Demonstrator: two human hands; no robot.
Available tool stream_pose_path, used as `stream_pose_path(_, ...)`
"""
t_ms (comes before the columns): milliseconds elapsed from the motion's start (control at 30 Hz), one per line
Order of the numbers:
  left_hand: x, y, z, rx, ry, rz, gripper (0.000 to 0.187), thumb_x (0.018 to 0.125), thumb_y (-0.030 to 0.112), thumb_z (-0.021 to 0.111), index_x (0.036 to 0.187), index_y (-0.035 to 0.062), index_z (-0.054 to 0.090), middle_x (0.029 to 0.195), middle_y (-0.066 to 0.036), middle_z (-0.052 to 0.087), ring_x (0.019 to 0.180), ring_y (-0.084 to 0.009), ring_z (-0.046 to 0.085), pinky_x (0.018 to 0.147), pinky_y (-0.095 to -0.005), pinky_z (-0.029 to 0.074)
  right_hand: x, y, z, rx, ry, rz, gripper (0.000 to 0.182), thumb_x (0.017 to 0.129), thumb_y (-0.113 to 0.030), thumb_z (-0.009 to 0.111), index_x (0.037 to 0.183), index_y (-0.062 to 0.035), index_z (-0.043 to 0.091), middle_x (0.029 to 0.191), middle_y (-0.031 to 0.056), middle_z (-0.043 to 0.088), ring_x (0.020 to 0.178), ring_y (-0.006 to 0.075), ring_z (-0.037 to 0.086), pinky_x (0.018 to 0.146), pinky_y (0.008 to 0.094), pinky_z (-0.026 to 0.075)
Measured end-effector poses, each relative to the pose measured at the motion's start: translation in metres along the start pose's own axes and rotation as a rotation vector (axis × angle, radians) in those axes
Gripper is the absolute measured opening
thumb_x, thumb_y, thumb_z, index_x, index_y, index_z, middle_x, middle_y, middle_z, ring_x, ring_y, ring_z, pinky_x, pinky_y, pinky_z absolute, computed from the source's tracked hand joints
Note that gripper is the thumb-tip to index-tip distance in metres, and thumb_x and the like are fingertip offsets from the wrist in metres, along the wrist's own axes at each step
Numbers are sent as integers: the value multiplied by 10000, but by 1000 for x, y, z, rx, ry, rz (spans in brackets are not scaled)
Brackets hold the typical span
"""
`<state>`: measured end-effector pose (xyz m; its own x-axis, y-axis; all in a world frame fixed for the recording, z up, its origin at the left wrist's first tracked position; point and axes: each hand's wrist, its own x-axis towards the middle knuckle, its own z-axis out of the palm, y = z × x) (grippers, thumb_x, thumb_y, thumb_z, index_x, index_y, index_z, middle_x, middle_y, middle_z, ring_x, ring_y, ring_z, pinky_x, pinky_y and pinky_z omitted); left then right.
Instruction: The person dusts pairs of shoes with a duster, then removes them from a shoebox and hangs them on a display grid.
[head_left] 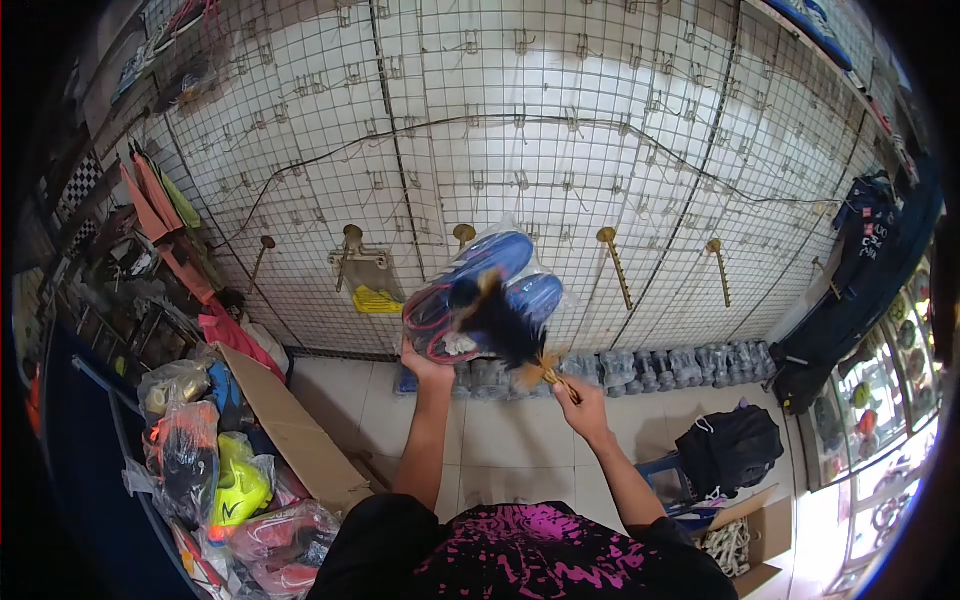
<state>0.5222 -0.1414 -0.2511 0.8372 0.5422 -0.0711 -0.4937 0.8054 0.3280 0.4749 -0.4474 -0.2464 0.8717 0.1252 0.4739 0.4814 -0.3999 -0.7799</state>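
Observation:
My left hand [428, 364] is wrapped round the lower left side of a clear plastic bag that holds a pair of blue shoes [508, 256] with pink trim and laces. The bag is raised in front of the wire grid wall. In my right hand [585, 405] is the handle of a feather duster [512, 335], its dark, tan-tipped feathers lying across the front of the bag. The feathers hide part of the shoes and are slightly blurred.
Metal display hooks [618, 262] stick out from the grid wall [560, 70]. Wrapped items [640, 372] line its base. At left, a cardboard box [290, 430] holds several bagged shoes [240, 485]. A black backpack [735, 445] and a box of white cords [728, 547] are at right.

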Motion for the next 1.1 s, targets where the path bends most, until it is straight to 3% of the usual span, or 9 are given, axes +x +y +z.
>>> stream_pose_path(167,-4,8,9,-30,-5,22,491,1043,364,316,1329,53,568,1336,-139,602,1228,-329,576,1062,-487,460,20,11,-1,236,89,320,310,993,-273,622,884,17,626,627,-15,442,592,80,405,530,299,339)
stream_pose_path(267,-5,9,12,0,-16,52,482,1049,369,329,1328,56,567,1327,-135,606,1221,-328,577,1059,-484,456,18,9,14,230,61,254,312,996,-272,619,898,23,645,641,-18,453,613,66,403,536,285,332)
stream_pose_path(367,-4,10,11,-10,-7,63,471,1049,381,364,1327,60,568,1313,-128,611,1206,-320,582,1050,-477,457,16,-22,5,161,-199,58,307,993,-252,627,1018,44,701,650,-39,472,604,62,386,529,261,323)
stream_pose_path(533,-6,14,4,47,-145,102,450,1035,403,445,1297,66,586,1292,-108,619,1196,-292,581,1053,-447,445,32,8,16,265,-48,289,348,985,-289,641,1061,44,707,671,-37,522,612,56,410,535,250,340)
stream_pose_path(667,-6,9,6,94,-22,138,457,1025,390,489,1327,55,565,1325,-100,600,1207,-291,579,1057,-456,441,32,-20,18,306,-1,371,370,984,-312,643,1037,49,708,683,-37,551,617,51,421,536,246,348)
stream_pose_path(767,-12,8,18,186,76,191,490,1022,373,501,1366,27,552,1354,-104,588,1235,-281,564,1075,-435,425,27,-23,17,239,-213,110,385,995,-329,629,999,48,705,665,-47,521,620,48,415,538,247,345)
stream_pose_path(867,25,-3,-36,303,-29,283,520,1019,363,511,1388,-2,539,1371,-110,580,1266,-270,544,1093,-408,408,34,-7,14,319,-212,190,385,994,-334,631,982,44,703,665,-48,506,629,51,420,547,254,353)
stream_pose_path(967,0,10,-6,630,-181,366,433,1004,270,535,1321,-24,568,1338,-132,597,1224,-269,555,1067,-382,404,48,7,17,278,2,368,358,984,-313,647,966,39,706,680,-50,509,646,51,430,562,256,364)
stream_pose_path(1100,-24,33,37,1126,-450,610,286,958,162,584,1176,-22,596,1223,-149,594,1086,-263,567,961,-376,423,39,-16,8,286,-152,255,347,991,-307,637,957,33,700,680,-55,491,627,46,405,544,251,343)
